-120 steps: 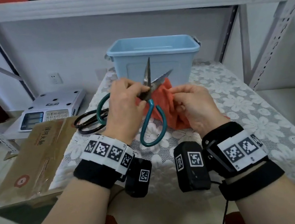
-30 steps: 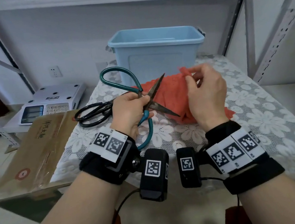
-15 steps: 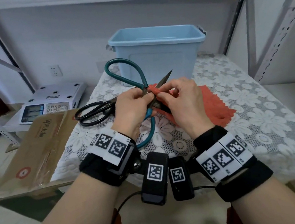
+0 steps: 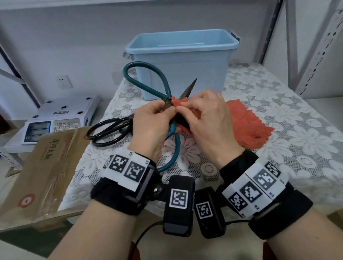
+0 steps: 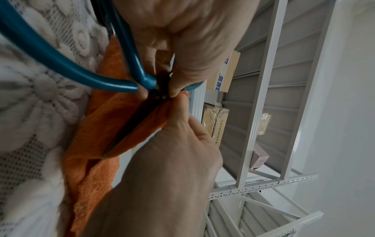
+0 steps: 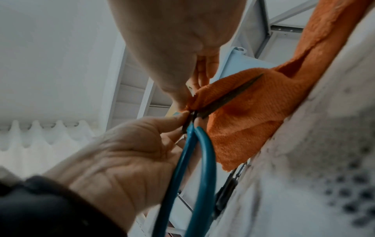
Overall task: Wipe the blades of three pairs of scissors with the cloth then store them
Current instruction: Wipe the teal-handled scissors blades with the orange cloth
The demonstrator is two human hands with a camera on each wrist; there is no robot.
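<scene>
My left hand (image 4: 163,112) grips the teal-handled scissors (image 4: 178,144) at the pivot, blades spread. One handle loop stands up in front of the bin; the upper blade tip (image 4: 190,87) points up and right. My right hand (image 4: 196,111) pinches the orange cloth (image 4: 245,120) folded round the lower blade beside the pivot. The left wrist view shows that dark blade (image 5: 134,118) lying in the fold of the cloth (image 5: 97,128). In the right wrist view the blade (image 6: 229,97) crosses the cloth (image 6: 253,112). Black scissors (image 4: 122,120) lie on the table to the left.
A light blue open bin (image 4: 184,67) stands at the back of the lace-covered table (image 4: 296,136). A cardboard box (image 4: 41,167) leans at the table's left edge, and a white scale (image 4: 56,118) sits beyond it. Grey shelf uprights (image 4: 294,45) rise on the right.
My left hand has turned the teal scissors so a handle loop points up. My right hand lifted the cloth off, then came back and pinched it round the lower blade by the pivot.
</scene>
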